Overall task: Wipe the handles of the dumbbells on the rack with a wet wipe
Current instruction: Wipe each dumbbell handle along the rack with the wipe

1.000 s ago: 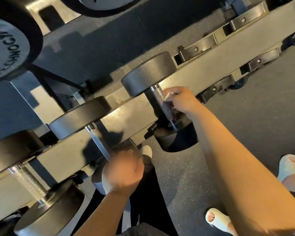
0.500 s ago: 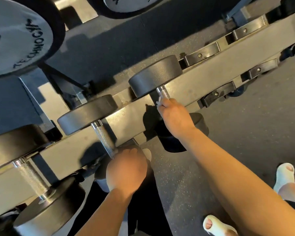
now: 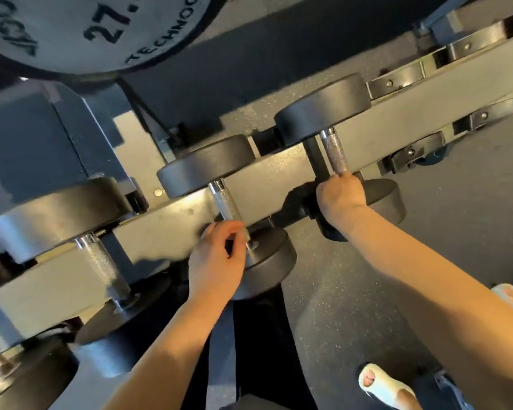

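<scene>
Three black dumbbells lie across the grey rack beam [image 3: 412, 113]. My right hand [image 3: 339, 196] grips the near end of the right dumbbell's knurled steel handle [image 3: 335, 152], close to its near head. The wet wipe is hidden inside that hand. My left hand [image 3: 215, 261] curls thumb and fingers round the near end of the middle dumbbell's handle [image 3: 225, 202], just above its near head [image 3: 267, 261]. The left dumbbell's handle [image 3: 101, 261] is untouched.
A large dumbbell head marked 27.5 [image 3: 86, 25] hangs on the upper tier at top left. Empty black cradles [image 3: 397, 81] line the beam to the right. My feet in white sandals [image 3: 382, 386] stand on the speckled dark floor [image 3: 353, 321].
My right hand slid up the right handle, then back down to its near end, and the white wipe has gone out of sight. My left hand shifted slightly up onto the middle handle's near end.
</scene>
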